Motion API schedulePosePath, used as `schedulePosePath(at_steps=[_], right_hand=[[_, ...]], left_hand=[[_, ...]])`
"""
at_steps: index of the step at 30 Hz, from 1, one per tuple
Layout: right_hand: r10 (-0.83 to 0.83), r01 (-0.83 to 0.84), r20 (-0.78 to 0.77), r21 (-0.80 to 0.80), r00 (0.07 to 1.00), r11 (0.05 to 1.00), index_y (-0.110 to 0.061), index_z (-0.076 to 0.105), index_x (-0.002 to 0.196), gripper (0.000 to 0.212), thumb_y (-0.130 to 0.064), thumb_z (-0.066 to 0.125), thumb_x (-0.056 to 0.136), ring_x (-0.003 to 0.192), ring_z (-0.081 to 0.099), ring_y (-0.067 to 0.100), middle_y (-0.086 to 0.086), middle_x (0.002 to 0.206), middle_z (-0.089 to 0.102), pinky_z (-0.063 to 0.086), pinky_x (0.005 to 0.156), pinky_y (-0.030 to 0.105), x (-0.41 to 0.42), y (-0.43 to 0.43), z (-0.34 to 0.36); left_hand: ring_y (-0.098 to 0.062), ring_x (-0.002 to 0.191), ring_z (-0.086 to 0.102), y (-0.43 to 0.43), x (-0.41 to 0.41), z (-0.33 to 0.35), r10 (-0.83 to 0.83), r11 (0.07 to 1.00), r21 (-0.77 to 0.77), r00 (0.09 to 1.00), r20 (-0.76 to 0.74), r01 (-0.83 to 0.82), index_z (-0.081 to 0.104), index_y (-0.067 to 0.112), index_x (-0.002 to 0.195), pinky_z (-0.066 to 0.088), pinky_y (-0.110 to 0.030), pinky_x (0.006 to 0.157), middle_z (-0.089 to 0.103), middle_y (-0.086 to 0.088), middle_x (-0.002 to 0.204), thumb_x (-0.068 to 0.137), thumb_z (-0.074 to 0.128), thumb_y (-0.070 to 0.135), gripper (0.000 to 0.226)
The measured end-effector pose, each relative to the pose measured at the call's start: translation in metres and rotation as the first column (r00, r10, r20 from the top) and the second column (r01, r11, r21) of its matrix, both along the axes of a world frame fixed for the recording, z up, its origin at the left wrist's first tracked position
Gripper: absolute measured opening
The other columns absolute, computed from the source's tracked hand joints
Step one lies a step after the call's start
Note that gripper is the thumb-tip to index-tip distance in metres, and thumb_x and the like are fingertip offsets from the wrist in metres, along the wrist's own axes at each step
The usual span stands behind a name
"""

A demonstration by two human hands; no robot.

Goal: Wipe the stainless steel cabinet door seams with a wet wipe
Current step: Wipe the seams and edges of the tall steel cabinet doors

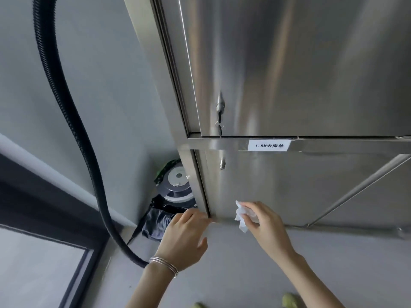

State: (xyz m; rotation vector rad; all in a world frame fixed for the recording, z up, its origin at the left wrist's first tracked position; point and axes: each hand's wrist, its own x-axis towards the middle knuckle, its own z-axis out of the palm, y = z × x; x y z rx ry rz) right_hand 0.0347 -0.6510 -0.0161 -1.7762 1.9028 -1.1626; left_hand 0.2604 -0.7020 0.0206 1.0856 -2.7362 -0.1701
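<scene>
Right hand [264,223]: pinches crumpled white wet wipe [241,215] low on brushed stainless steel cabinet door [289,185]
Left hand [184,232]: fingers curled at door's bottom corner — grip unclear
Risk: bunched wipe may skim past dark vertical seam [203,185] (narrow gap)

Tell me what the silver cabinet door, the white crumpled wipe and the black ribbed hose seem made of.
Silver cabinet door: seems brushed stainless steel, satin; shows streaky grain and blurred reflections. White crumpled wipe in the right hand: thin nonwoven or paper, matte; it folds limply. Black ribbed hose: probably flexible plastic, slightly glossy ridges.
</scene>
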Motion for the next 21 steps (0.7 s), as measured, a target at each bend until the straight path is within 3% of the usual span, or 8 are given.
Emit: schedulePosePath(at_steps=[3, 6, 8, 12, 17, 21], right_hand=[[-0.039, 0.038, -0.037, -0.026, 0.999, 0.999, -0.021, 0.068, 0.112, 0.027, -0.015, 0.063, 0.086, 0.085, 0.061, 0.006, -0.011, 0.098, 0.067, 0.045, 0.072, 0.017, 0.022, -0.021, 0.011], [-0.035, 0.033, -0.017, -0.078, 0.999, 0.996, -0.019, 0.068, 0.112, 0.027, -0.011, 0.062, 0.087, 0.087, 0.063, 0.007, -0.013, 0.098, 0.066, 0.046, 0.073, 0.015, 0.036, -0.046, 0.017], [-0.016, 0.015, -0.008, -0.105, 1.0, 0.994, -0.019, 0.068, 0.113, 0.028, -0.013, 0.058, 0.088, 0.091, 0.065, 0.009, -0.013, 0.101, 0.065, 0.05, 0.077, 0.02, 0.042, -0.068, 0.01], [-0.003, -0.008, -0.045, -0.228, 0.999, 0.974, -0.014, 0.068, 0.115, 0.029, -0.009, 0.057, 0.088, 0.095, 0.065, 0.013, -0.006, 0.109, 0.065, 0.055, 0.079, 0.035, 0.049, -0.118, -0.031], [-0.116, 0.012, -0.178, -0.497, 0.977, 0.868, -0.004, 0.071, 0.107, 0.03, 0.008, 0.061, 0.081, 0.089, 0.061, 0.014, 0.007, 0.103, 0.065, 0.041, 0.085, 0.007, 0.059, -0.166, -0.077], [-0.127, -0.026, -0.188, -0.65, 0.974, 0.759, -0.004, 0.071, 0.106, 0.033, 0.014, 0.062, 0.079, 0.093, 0.055, 0.002, 0.008, 0.102, 0.058, 0.046, 0.082, 0.012, 0.053, -0.199, -0.097]], left_hand=[[-0.013, 0.108, 0.049, -0.034, 0.023, -0.001, -0.082, 0.994, -0.07, 0.997, -0.002, 0.082, 0.071, 0.022, 0.101, 0.04, -0.024, 0.088, 0.066, 0.008, 0.106, 0.066, 0.057, 0.031, 0.039], [-0.017, 0.112, 0.053, -0.064, 0.038, -0.01, -0.096, 0.991, -0.089, 0.995, 0.021, 0.097, 0.072, 0.021, 0.103, 0.049, -0.03, 0.088, 0.067, 0.004, 0.112, 0.056, 0.077, 0.025, 0.047], [-0.019, 0.115, 0.053, -0.084, 0.041, -0.02, -0.101, 0.988, -0.115, 0.995, -0.002, 0.1, 0.071, 0.02, 0.106, 0.052, -0.033, 0.088, 0.067, 0.003, 0.114, 0.061, 0.073, 0.025, 0.045], [-0.019, 0.123, 0.046, -0.126, 0.043, -0.064, -0.102, 0.962, -0.254, 0.995, -0.007, 0.096, 0.071, 0.019, 0.109, 0.044, -0.033, 0.095, 0.066, 0.001, 0.118, 0.074, 0.045, 0.026, 0.044], [-0.023, 0.127, 0.045, -0.171, 0.039, -0.118, -0.112, 0.903, -0.424, 0.99, -0.087, 0.065, 0.068, 0.014, 0.115, 0.035, -0.035, 0.101, 0.063, -0.004, 0.126, 0.076, 0.048, 0.022, 0.045], [-0.026, 0.131, 0.045, -0.202, 0.022, -0.14, -0.13, 0.816, -0.578, 0.976, -0.175, 0.005, 0.064, 0.009, 0.122, 0.036, -0.036, 0.102, 0.058, -0.006, 0.133, 0.082, 0.052, 0.02, 0.043]])
